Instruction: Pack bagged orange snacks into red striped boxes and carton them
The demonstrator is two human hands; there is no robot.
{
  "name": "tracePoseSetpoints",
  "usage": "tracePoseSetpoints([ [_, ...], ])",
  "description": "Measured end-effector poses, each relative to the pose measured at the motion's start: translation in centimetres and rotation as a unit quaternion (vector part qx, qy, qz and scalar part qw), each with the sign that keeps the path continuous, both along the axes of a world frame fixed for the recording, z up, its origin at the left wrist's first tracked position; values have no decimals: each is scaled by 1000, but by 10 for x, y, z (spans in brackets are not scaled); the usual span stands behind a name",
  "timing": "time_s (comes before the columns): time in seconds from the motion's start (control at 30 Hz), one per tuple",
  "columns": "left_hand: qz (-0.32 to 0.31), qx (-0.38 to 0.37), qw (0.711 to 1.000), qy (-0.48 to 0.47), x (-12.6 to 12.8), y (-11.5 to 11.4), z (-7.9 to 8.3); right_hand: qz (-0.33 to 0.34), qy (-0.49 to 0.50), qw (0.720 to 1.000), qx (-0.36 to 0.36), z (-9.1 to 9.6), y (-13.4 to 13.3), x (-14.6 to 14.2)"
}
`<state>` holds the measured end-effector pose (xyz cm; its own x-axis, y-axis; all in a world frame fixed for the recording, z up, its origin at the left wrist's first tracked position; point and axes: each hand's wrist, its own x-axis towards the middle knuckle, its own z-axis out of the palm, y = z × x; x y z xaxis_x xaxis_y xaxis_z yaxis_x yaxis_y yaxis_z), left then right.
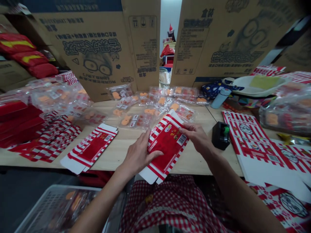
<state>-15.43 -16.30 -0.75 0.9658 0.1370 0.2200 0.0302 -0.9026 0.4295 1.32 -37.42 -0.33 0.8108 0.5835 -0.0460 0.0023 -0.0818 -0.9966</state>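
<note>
A flat red and white striped carton [167, 144] is held over the near edge of the wooden table [121, 144]. My left hand [139, 154] grips its left side, thumb on top. At the carton's upper right edge, my right hand [196, 135] pinches it with the fingers. A second flat carton [91, 148] lies on the table to the left. Clear packets with orange pieces [136, 118] are spread just beyond the held carton.
Stacks of flat cartons [52, 139] and red boxes [17, 123] lie at left. A black tape dispenser [220, 135], a pale bottle [220, 98] and large striped sheets [257, 142] sit at right. Big cardboard boxes [97, 48] wall the back. A white basket [55, 207] stands below left.
</note>
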Motion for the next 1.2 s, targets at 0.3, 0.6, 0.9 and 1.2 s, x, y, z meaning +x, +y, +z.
tracePoseSetpoints([
  [0.3,-132,118,983,48,-1,22,16,321,99,941,-42,-11,-19,7],
  [0.6,-172,158,972,28,5,11,7,213,278,934,67,-41,-8,-26],
  [0.9,-69,-130,989,6,-4,25,13,53,-37,995,73,-5,-11,-12],
  [1.2,0,-500,865,-49,3,-39,-24,-166,230,916,283,-35,47,-34],
])
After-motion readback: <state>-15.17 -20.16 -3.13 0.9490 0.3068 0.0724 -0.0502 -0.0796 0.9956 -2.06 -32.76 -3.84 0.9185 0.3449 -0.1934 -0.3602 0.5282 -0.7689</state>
